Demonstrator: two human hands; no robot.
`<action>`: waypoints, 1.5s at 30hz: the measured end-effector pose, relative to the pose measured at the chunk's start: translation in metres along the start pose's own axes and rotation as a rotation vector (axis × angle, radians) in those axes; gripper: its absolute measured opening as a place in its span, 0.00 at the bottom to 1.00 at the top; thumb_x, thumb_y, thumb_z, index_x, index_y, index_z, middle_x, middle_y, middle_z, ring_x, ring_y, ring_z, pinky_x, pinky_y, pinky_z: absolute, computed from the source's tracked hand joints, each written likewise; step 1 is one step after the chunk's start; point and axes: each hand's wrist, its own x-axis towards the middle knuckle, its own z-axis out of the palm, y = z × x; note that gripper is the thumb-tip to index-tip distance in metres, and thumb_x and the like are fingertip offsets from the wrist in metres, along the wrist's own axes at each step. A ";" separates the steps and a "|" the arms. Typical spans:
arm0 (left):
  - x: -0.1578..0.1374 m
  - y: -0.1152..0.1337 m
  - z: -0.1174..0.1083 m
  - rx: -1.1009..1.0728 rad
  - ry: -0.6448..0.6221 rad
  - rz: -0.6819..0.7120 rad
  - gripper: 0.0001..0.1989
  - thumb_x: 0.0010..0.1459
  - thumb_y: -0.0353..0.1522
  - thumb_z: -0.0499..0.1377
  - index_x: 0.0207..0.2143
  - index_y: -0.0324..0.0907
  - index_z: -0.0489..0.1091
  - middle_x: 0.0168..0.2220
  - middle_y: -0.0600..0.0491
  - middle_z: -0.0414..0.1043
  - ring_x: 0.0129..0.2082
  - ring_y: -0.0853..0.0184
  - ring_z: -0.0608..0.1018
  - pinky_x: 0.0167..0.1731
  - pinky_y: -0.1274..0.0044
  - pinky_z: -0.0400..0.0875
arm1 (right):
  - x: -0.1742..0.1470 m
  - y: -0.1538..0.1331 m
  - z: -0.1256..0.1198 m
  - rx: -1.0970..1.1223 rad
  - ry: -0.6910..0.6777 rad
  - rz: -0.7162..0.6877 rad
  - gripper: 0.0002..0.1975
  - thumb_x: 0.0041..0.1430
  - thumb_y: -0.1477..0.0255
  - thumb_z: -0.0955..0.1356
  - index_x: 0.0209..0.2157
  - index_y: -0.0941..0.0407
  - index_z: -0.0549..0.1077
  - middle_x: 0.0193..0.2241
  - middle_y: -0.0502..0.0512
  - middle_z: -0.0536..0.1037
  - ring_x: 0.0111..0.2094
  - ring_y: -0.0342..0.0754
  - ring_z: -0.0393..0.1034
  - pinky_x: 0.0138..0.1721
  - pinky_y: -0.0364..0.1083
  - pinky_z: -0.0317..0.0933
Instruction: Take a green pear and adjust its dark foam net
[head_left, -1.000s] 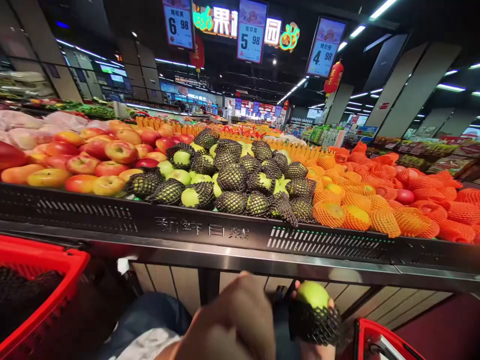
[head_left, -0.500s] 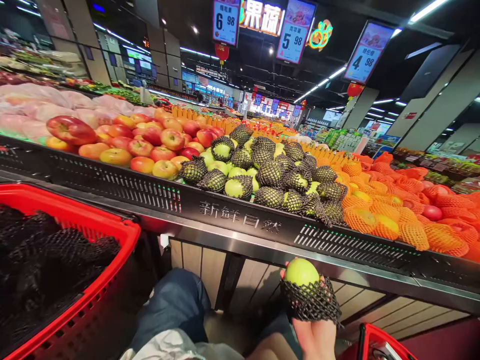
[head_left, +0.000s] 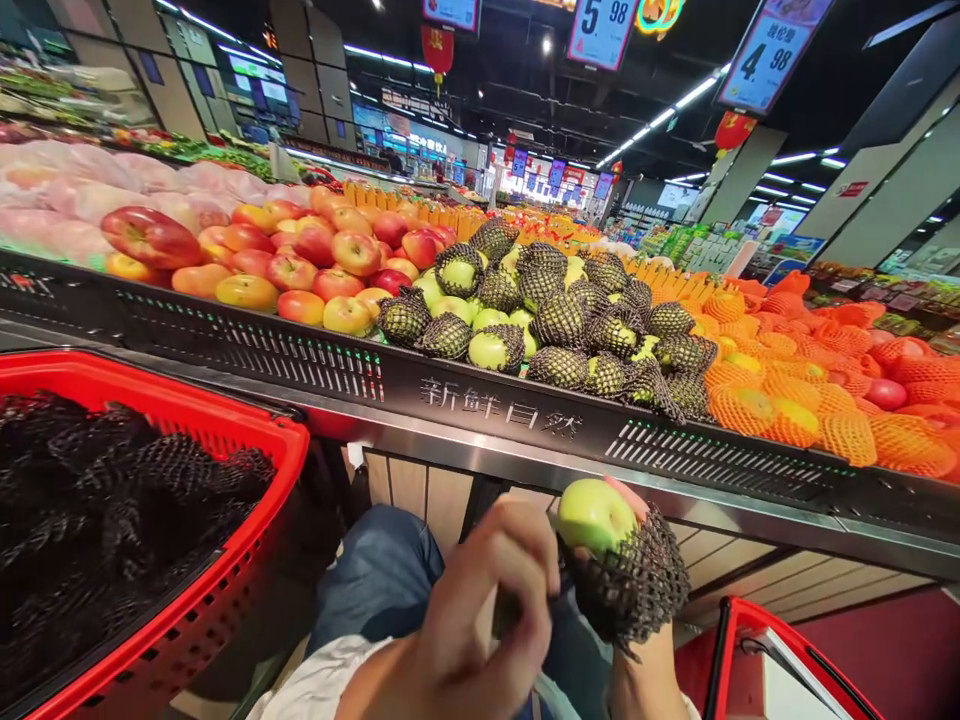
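Observation:
My right hand [head_left: 646,660] holds up a green apple [head_left: 592,515] from below and behind, and a fingertip shows at the apple's upper right edge. A black foam net sleeve [head_left: 645,580] covers the apple's lower right side and hides most of that hand; the apple's upper left is bare. Just left of the apple is my left hand [head_left: 487,600], slightly blurred, its fingers loosely curled and nothing visible in them. Ahead on the display shelf lies a pile of green apples [head_left: 491,350], many in black net sleeves [head_left: 559,318].
At left stands a red basket [head_left: 292,450] full of black net sleeves [head_left: 135,500]. Another red basket [head_left: 727,640] sits at lower right. Red apples [head_left: 356,253] and orange-netted fruit [head_left: 795,420] flank the green ones behind the shelf's black front rail [head_left: 495,405].
My left hand has come up into view beside the apple. My right hand has turned the apple and tilted it leftward, and it sits slightly higher in view. The camera view has shifted.

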 end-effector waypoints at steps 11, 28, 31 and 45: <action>-0.012 -0.020 0.040 -0.140 -0.312 -0.223 0.18 0.57 0.40 0.66 0.49 0.51 0.69 0.61 0.47 0.56 0.64 0.53 0.62 0.60 0.61 0.63 | 0.014 -0.003 0.003 -0.068 0.082 -0.031 0.16 0.58 0.63 0.69 0.47 0.49 0.66 0.48 0.59 0.71 0.52 0.57 0.67 0.57 0.60 0.60; -0.009 -0.024 0.044 0.124 -0.341 -0.225 0.09 0.63 0.32 0.62 0.45 0.46 0.67 0.43 0.50 0.71 0.46 0.60 0.75 0.46 0.71 0.71 | 0.027 -0.004 -0.002 -0.604 -0.074 -0.458 0.23 0.59 0.70 0.64 0.57 0.52 0.67 0.52 0.62 0.72 0.54 0.60 0.66 0.56 0.65 0.61; -0.009 -0.025 0.045 0.120 -0.341 -0.204 0.04 0.64 0.29 0.60 0.38 0.44 0.66 0.42 0.51 0.70 0.46 0.61 0.74 0.46 0.72 0.69 | 0.030 0.000 -0.001 -0.621 -0.128 -0.493 0.22 0.60 0.72 0.62 0.56 0.51 0.68 0.51 0.60 0.73 0.54 0.59 0.66 0.57 0.63 0.63; -0.003 -0.041 0.038 -0.471 -0.107 -0.746 0.16 0.60 0.43 0.62 0.44 0.42 0.66 0.36 0.54 0.67 0.36 0.68 0.70 0.39 0.77 0.64 | 0.022 -0.011 0.000 -0.438 -0.187 -0.387 0.30 0.52 0.73 0.68 0.59 0.54 0.68 0.47 0.61 0.78 0.53 0.61 0.71 0.51 0.60 0.69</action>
